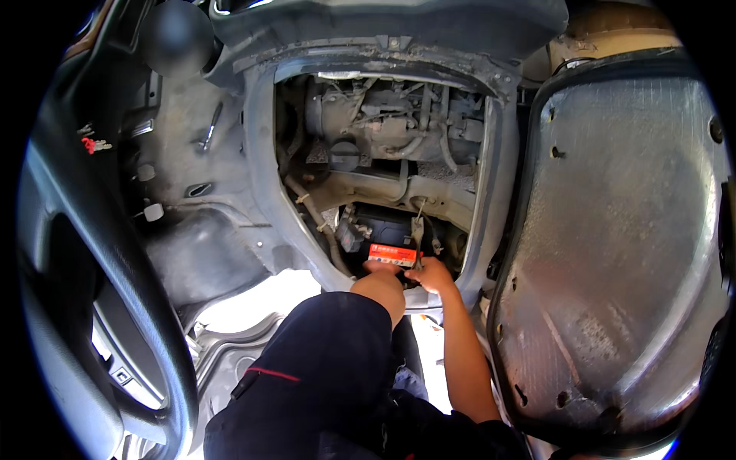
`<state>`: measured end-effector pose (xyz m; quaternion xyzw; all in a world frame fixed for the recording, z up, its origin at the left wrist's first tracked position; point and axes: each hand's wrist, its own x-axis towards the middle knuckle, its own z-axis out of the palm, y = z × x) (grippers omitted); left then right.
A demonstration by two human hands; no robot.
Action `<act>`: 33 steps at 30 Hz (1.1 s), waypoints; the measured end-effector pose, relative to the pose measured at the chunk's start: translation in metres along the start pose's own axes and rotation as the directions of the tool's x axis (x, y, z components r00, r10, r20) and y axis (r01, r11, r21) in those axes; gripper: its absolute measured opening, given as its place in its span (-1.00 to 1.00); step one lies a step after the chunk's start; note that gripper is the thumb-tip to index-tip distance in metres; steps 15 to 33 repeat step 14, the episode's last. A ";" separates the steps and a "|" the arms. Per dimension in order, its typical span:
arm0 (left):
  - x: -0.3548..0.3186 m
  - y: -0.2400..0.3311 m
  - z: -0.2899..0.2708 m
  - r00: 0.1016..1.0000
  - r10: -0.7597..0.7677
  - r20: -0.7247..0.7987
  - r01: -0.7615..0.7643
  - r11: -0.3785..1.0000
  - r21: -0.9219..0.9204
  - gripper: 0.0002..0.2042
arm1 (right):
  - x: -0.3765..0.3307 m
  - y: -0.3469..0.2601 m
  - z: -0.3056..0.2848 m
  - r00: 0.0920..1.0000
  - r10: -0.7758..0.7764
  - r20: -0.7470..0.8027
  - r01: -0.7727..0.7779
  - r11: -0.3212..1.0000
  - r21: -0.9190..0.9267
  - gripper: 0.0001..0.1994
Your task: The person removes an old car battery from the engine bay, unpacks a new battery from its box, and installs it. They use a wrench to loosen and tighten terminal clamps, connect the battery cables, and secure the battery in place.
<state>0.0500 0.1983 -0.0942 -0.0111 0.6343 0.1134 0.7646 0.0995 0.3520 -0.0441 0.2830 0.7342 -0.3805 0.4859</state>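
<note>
A black car battery point(381, 225) with an orange-red label point(395, 255) sits low in the opening of the vehicle floor. Across its right part runs a long narrow metal bar point(418, 228), its upper end near a cable. My right hand point(432, 274) is closed around the lower end of this bar, beside the label's right corner. My left hand point(381, 267) is at the battery's near side, just under the label. My forearm and the battery's edge hide most of its fingers, so its grip does not show.
A dirty engine point(383, 115) fills the far part of the opening, inside a grey frame point(264, 176). A tipped-up metal-backed panel point(613, 230) stands at right. At left are the steering wheel point(126, 253), a ratchet-like tool point(211, 126) on the floor and keys with a red tag point(93, 145).
</note>
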 end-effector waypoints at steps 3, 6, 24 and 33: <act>-0.030 0.006 -0.009 1.000 0.020 0.001 -0.020 0.993 0.116 -0.57 | -0.008 -0.012 -0.003 0.999 0.014 -0.044 -0.017 0.998 -0.064 -0.56; -0.061 0.014 -0.019 0.999 0.041 0.006 -0.042 0.973 0.228 -0.57 | -0.003 -0.004 -0.001 1.000 -0.019 -0.021 0.019 0.999 -0.043 -0.57; -0.150 -0.012 0.024 0.999 0.044 -0.006 -0.039 0.926 0.377 -0.57 | 0.007 -0.008 0.002 0.999 -0.012 0.045 0.002 0.977 0.215 -0.62; -0.150 -0.012 0.024 0.999 0.044 -0.006 -0.039 0.926 0.377 -0.57 | 0.007 -0.008 0.002 0.999 -0.012 0.045 0.002 0.977 0.215 -0.62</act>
